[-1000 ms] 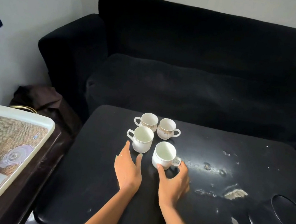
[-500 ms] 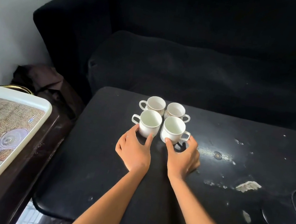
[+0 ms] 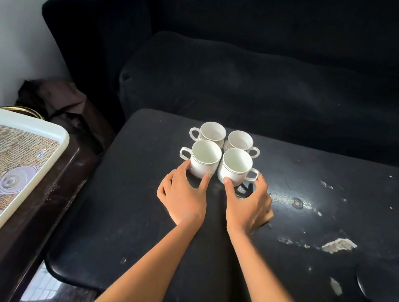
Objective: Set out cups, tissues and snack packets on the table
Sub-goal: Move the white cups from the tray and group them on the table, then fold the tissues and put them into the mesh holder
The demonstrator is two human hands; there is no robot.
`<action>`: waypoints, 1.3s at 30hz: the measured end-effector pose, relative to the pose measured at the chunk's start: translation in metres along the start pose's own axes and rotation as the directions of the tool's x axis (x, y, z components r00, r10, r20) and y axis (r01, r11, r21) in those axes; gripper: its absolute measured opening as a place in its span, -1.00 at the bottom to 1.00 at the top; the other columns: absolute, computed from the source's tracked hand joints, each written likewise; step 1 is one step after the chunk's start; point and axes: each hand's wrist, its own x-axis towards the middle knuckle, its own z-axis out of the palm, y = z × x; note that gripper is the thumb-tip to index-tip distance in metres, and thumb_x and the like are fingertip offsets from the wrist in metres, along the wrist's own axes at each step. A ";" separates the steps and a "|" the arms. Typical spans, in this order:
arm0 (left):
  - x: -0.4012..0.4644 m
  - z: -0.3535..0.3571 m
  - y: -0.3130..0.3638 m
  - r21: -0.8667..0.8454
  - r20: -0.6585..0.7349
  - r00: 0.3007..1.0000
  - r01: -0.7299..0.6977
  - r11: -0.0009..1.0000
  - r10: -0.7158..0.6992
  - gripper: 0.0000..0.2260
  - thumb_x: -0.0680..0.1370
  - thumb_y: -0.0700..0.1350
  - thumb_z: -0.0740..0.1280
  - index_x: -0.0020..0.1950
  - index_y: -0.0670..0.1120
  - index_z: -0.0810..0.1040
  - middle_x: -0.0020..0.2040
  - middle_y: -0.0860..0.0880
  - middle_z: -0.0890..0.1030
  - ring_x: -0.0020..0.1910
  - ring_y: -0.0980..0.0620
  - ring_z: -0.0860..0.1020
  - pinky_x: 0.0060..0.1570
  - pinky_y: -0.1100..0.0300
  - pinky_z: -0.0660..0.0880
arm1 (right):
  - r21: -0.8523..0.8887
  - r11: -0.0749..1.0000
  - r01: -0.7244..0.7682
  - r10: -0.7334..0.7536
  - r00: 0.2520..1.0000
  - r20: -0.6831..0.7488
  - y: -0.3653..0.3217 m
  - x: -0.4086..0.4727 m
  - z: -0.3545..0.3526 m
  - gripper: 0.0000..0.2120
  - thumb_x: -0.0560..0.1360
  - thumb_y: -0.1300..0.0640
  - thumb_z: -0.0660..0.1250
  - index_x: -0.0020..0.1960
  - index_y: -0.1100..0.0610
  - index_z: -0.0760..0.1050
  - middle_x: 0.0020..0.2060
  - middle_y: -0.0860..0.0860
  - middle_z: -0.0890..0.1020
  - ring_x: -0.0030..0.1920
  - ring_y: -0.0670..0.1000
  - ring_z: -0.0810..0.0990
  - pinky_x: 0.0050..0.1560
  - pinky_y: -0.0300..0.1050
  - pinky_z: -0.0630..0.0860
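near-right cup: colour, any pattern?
White, with thin dark lines ringing the near-right cup below its rim; head view, the only one.

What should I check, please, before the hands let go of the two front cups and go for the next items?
1. Four cups together on the table: ok, two by two.
2. Front left cup upright: ok; the left hand holds its base with thumb and fingers.
3. Front right cup upright: ok; the right hand holds it below the handle.
4. Rear left cup and rear right cup upright and untouched: ok.
5. Cups away from the table edge: ok, they stand well in from the left and near edges.
6. Tissues and snack packets ready nearby: cannot tell; none are clearly visible, and the white tray at the left is only partly in view.
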 end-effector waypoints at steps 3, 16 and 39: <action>0.001 0.001 -0.001 0.017 0.000 1.000 -0.005 1.000 0.005 -0.60 0.45 0.21 0.36 0.25 0.14 0.45 0.18 0.16 0.54 0.35 0.13 0.34 0.35 0.16 0.12 | -0.007 1.000 0.012 -0.012 1.000 0.000 0.001 0.000 0.001 -0.35 0.29 -0.19 0.46 0.31 -0.02 0.37 0.17 -0.06 0.58 0.25 0.03 0.44 0.30 0.07 0.22; -0.021 -0.025 -0.019 0.123 0.123 0.968 -0.236 0.964 0.221 -0.45 0.58 0.09 0.24 0.50 -0.12 0.25 0.50 -0.05 0.31 0.49 -0.04 0.23 0.48 0.07 0.11 | -0.119 0.980 0.159 -0.152 0.986 0.062 0.009 -0.037 -0.030 -0.32 0.35 -0.03 0.46 0.36 0.19 0.32 0.31 0.14 0.44 0.34 0.17 0.37 0.25 0.14 0.27; -0.059 -0.206 -0.033 0.219 0.191 0.906 -0.414 0.884 0.377 -0.45 0.63 0.08 0.07 0.57 -0.05 0.00 0.58 0.02 0.08 0.56 0.02 -0.02 0.50 0.06 -0.18 | 0.016 0.829 0.559 -0.525 0.768 0.367 -0.086 -0.133 -0.100 -0.40 0.46 0.01 0.38 0.41 0.20 0.31 0.37 0.14 0.42 0.40 0.14 0.34 0.36 0.10 0.22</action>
